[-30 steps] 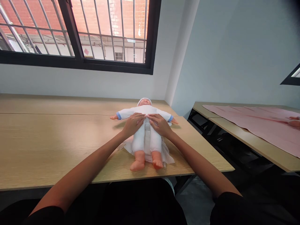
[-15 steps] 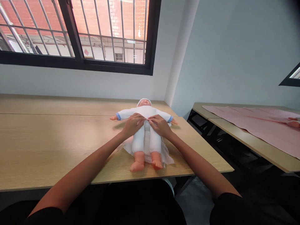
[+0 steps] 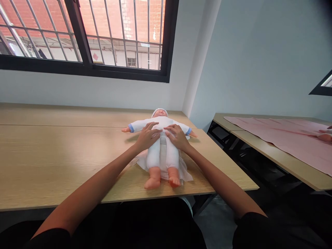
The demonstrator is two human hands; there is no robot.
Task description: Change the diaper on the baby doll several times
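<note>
A baby doll (image 3: 153,154) lies on its back, feet toward me and arms spread wide. It wears a white suit with blue cuffs and a white cap. Beneath its hips and legs spreads a thin, whitish sheer cloth (image 3: 186,172). My left hand (image 3: 148,137) rests on one side of the doll's waist, fingers apart and stretched over the belly. On the opposite side, my right hand (image 3: 177,137) lies against the waist with its fingers loosely extended. Neither hand visibly grips anything. The fingers partly hide the doll's belly.
The doll is on a light wooden table (image 3: 64,155), close to its front edge. Past a gap on the right, a second table (image 3: 290,173) carries a pink cloth (image 3: 280,138). Part of another person's hand (image 3: 326,131) shows at the right edge. A barred window (image 3: 124,34) is behind.
My fingers were bunched together at the middle of the doll's waist; they have loosened and spread, with the left fingers lifting up over the belly. The doll has hardly moved.
</note>
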